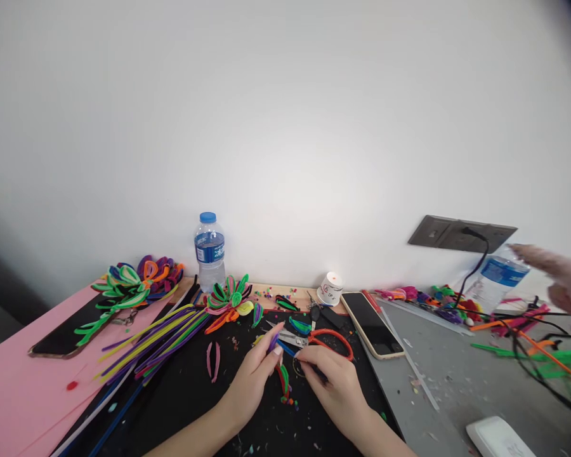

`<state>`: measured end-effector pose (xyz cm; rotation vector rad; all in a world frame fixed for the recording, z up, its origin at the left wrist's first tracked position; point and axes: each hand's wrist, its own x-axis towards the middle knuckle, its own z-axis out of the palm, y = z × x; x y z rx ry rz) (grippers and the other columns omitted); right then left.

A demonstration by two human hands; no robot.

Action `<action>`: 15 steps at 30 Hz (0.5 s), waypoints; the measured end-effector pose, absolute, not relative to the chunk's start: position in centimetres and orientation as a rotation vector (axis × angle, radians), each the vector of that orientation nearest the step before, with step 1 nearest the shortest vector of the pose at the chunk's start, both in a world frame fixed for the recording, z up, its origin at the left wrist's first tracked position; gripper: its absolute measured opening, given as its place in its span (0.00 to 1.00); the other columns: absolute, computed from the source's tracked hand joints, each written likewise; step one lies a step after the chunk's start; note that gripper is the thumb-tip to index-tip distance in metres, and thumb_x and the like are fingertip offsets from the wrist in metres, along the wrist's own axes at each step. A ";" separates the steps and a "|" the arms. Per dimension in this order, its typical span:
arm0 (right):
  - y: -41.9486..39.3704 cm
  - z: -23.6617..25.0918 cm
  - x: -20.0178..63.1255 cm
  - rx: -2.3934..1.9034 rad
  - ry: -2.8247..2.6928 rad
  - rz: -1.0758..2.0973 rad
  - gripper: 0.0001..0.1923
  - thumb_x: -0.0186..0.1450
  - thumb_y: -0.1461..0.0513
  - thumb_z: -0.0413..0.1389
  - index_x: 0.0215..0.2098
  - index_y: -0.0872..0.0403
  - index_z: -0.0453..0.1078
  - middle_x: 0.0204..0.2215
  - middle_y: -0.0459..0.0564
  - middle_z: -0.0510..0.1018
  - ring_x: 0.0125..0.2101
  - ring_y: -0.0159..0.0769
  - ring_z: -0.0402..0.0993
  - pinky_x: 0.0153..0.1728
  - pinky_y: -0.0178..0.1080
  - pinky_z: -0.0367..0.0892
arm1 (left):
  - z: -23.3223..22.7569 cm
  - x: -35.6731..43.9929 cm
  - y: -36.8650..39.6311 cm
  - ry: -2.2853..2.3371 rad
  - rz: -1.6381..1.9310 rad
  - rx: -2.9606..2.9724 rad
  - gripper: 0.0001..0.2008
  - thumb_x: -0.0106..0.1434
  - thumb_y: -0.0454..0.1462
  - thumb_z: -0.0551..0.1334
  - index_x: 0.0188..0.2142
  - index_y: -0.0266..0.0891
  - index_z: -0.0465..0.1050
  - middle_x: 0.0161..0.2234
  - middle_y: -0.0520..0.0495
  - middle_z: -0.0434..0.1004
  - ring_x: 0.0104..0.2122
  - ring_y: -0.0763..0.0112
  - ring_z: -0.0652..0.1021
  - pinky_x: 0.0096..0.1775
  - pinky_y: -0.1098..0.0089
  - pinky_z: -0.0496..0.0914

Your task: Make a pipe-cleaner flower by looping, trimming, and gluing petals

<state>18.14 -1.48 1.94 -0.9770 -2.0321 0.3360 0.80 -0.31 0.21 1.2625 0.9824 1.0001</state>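
Two hands work mid-table: left hand [254, 374] pinches a purple pipe cleaner [273, 343]; right hand [335, 384] grips its blue end [288, 350] beside orange-handled scissors [314, 339].

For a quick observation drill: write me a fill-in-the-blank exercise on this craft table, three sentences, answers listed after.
1. The left hand pinches a small ____ pipe-cleaner piece between its fingertips.
2. The scissors lying just beyond both hands have ____ handles.
3. The phone lies screen-up to the right of the right hand, and the water bottle by the wall has a ____ cap.

Missing words: purple; red; blue
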 end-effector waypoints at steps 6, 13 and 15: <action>-2.1 2.1 17.7 -1.012 -1.993 0.438 0.09 0.60 0.69 0.49 0.35 0.52 0.67 0.30 0.48 0.75 0.30 0.32 0.72 0.32 0.32 0.67 | 1.3 1.4 -1.2 0.882 0.899 1.394 0.20 0.61 0.45 0.50 0.50 0.41 0.65 0.47 0.45 0.68 0.50 0.63 0.64 0.53 0.64 0.52; -2.0 1.5 17.4 -1.231 -1.898 0.649 0.09 0.55 0.68 0.54 0.34 0.53 0.68 0.26 0.46 0.74 0.23 0.31 0.68 0.24 0.31 0.65 | 1.6 1.0 -0.6 1.097 1.090 1.478 0.18 0.63 0.45 0.45 0.34 0.38 0.69 0.33 0.47 0.71 0.36 0.66 0.69 0.42 0.68 0.62; -1.8 1.5 17.3 -1.275 -1.896 0.667 0.06 0.55 0.68 0.53 0.31 0.54 0.70 0.23 0.46 0.74 0.22 0.31 0.68 0.23 0.31 0.63 | 1.4 0.7 -0.3 1.167 1.130 1.465 0.17 0.64 0.45 0.44 0.30 0.39 0.66 0.28 0.50 0.68 0.31 0.68 0.68 0.37 0.71 0.62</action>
